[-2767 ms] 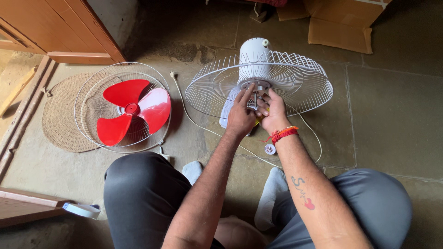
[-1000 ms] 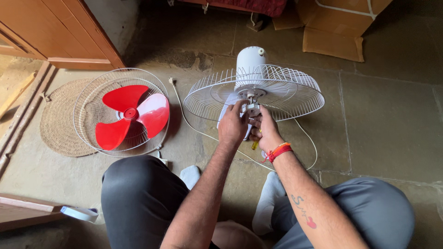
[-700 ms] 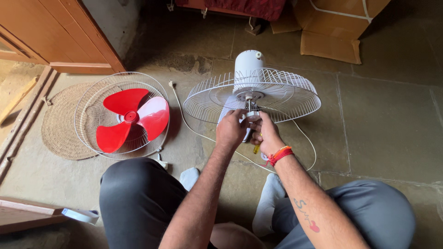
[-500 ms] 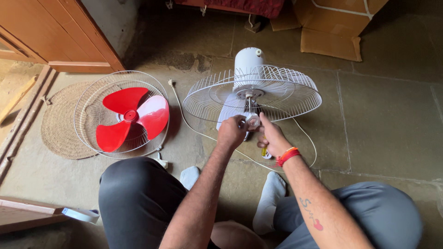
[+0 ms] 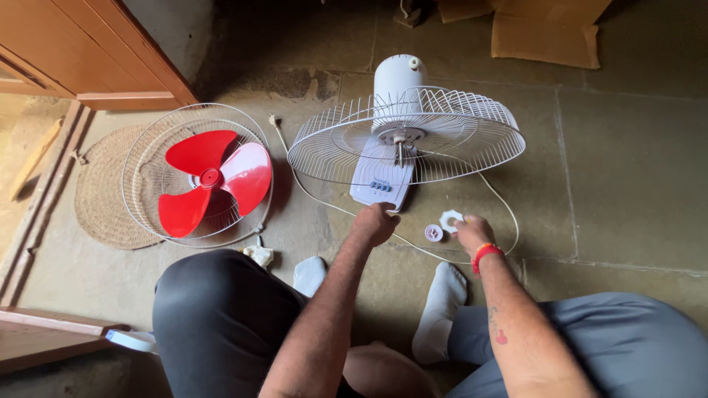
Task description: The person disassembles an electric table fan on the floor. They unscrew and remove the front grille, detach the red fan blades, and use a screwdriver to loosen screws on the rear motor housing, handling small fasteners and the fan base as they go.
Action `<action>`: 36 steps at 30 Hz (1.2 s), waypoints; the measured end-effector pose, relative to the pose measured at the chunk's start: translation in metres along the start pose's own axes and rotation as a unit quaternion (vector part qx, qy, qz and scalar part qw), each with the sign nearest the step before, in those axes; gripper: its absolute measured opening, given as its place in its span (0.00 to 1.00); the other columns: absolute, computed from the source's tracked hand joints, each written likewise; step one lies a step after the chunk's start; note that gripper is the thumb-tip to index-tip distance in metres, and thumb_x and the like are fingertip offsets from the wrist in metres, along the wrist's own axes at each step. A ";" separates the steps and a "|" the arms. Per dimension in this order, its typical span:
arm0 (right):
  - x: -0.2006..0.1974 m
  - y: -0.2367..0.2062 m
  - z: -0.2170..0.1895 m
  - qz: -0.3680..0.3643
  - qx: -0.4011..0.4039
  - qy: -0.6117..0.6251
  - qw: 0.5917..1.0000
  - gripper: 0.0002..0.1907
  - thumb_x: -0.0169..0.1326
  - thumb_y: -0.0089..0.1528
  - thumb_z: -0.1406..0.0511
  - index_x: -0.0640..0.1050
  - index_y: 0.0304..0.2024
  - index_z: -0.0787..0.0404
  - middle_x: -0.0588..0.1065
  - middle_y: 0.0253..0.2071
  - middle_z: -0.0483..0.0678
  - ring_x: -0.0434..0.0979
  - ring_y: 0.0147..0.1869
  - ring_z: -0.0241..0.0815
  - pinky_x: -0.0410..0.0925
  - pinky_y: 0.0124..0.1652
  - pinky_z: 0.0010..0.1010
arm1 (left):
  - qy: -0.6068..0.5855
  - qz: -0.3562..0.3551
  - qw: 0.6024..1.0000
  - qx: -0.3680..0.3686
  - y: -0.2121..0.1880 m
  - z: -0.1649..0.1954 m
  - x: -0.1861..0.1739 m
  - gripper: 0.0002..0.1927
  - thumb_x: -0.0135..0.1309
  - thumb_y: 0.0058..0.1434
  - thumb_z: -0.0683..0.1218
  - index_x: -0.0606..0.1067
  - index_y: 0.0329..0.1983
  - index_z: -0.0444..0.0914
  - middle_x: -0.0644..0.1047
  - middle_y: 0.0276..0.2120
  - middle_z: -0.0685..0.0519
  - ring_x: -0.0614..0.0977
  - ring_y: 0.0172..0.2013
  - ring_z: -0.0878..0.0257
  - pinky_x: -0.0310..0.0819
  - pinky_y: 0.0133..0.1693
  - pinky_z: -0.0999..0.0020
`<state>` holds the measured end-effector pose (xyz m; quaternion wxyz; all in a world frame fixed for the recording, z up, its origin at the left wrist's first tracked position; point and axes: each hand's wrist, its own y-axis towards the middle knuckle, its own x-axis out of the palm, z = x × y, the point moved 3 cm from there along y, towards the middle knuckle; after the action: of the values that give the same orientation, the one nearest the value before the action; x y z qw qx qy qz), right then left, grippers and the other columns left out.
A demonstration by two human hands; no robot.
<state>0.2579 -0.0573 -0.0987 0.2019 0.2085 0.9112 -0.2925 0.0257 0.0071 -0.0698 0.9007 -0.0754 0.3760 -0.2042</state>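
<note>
**Stone floor, a stripped fan and two small white parts**

Stone slabs of the floor [image 5: 634, 184] lie bare to the right and far right, the widest open room. The white fan [image 5: 402, 133] stands at centre, its rear wire guard [image 5: 472, 140] tilted, base just beyond the hands. Left of it, the front guard [image 5: 147, 169] lies flat on a woven mat [image 5: 99, 199], carrying the red blade [image 5: 210, 180]. The left hand [image 5: 375, 223] is curled shut near the fan's base; whether it holds anything cannot be told. The right hand [image 5: 472, 232] pinches a white ring nut [image 5: 450, 220], just beside a small round cap [image 5: 434, 233] on the floor.
</note>
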 end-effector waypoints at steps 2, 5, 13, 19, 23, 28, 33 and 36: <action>-0.005 0.004 0.011 0.034 0.023 -0.054 0.998 0.12 0.60 0.60 0.62 0.83 0.42 0.63 0.85 0.36 0.51 0.84 0.37 0.40 0.73 0.40 0.35 | 0.014 -0.016 1.000 -0.006 0.001 -0.005 0.002 0.21 0.60 0.59 0.54 0.80 0.56 0.47 0.82 0.46 0.45 0.82 0.50 0.46 0.75 0.52 0.53; -0.010 0.004 0.018 0.077 0.013 -0.146 0.986 0.16 0.65 0.56 0.58 0.84 0.43 0.58 0.84 0.40 0.53 0.84 0.43 0.48 0.74 0.46 0.38 | 0.006 -0.031 0.999 -0.008 0.002 -0.014 0.006 0.22 0.58 0.60 0.54 0.78 0.58 0.46 0.83 0.45 0.47 0.83 0.49 0.48 0.76 0.53 0.54; -0.008 0.016 0.025 0.118 0.032 -0.224 0.967 0.17 0.67 0.54 0.57 0.85 0.47 0.47 0.82 0.46 0.52 0.82 0.50 0.55 0.74 0.49 0.43 | -0.004 -0.043 0.999 -0.020 0.009 -0.026 0.020 0.23 0.58 0.61 0.54 0.77 0.60 0.46 0.84 0.45 0.48 0.84 0.48 0.50 0.77 0.52 0.56; 0.001 0.022 0.036 0.132 0.038 -0.191 0.972 0.17 0.59 0.58 0.62 0.85 0.50 0.42 0.82 0.46 0.47 0.82 0.49 0.52 0.73 0.48 0.41 | -0.017 -0.039 0.999 0.000 0.013 -0.030 0.028 0.23 0.57 0.62 0.53 0.77 0.60 0.44 0.84 0.45 0.46 0.84 0.48 0.50 0.78 0.51 0.57; 0.004 0.022 0.037 0.124 -0.014 -0.138 0.983 0.21 0.56 0.57 0.67 0.84 0.51 0.45 0.83 0.46 0.46 0.83 0.49 0.47 0.73 0.49 0.36 | -0.008 -0.055 0.998 -0.009 0.015 -0.030 0.032 0.23 0.58 0.61 0.53 0.76 0.60 0.44 0.84 0.45 0.46 0.84 0.47 0.49 0.77 0.51 0.57; 0.011 0.015 0.037 0.099 -0.067 -0.080 0.990 0.21 0.56 0.57 0.68 0.83 0.53 0.49 0.83 0.48 0.45 0.84 0.50 0.40 0.72 0.50 0.31 | -0.016 -0.050 0.999 0.001 0.016 -0.031 0.034 0.23 0.57 0.61 0.53 0.77 0.59 0.44 0.84 0.44 0.47 0.84 0.47 0.50 0.78 0.51 0.57; 0.025 0.001 0.041 0.038 -0.086 -0.010 0.996 0.19 0.53 0.60 0.70 0.82 0.53 0.56 0.84 0.46 0.47 0.84 0.51 0.37 0.72 0.50 0.27 | -0.014 -0.055 0.998 0.000 0.017 -0.033 0.034 0.23 0.58 0.61 0.52 0.77 0.59 0.43 0.84 0.44 0.46 0.84 0.47 0.50 0.78 0.51 0.57; 0.032 -0.004 0.045 0.010 -0.095 0.010 0.995 0.22 0.50 0.58 0.74 0.80 0.54 0.60 0.83 0.49 0.49 0.83 0.53 0.36 0.70 0.51 0.26 | -0.016 -0.054 0.998 0.007 0.016 -0.033 0.034 0.23 0.57 0.61 0.52 0.76 0.59 0.43 0.84 0.45 0.47 0.85 0.47 0.51 0.78 0.51 0.58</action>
<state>0.2400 -0.0798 -0.1458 0.2145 0.2002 0.9347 -0.2006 0.0292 0.0081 -0.1195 0.8947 -0.0923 0.3560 -0.2536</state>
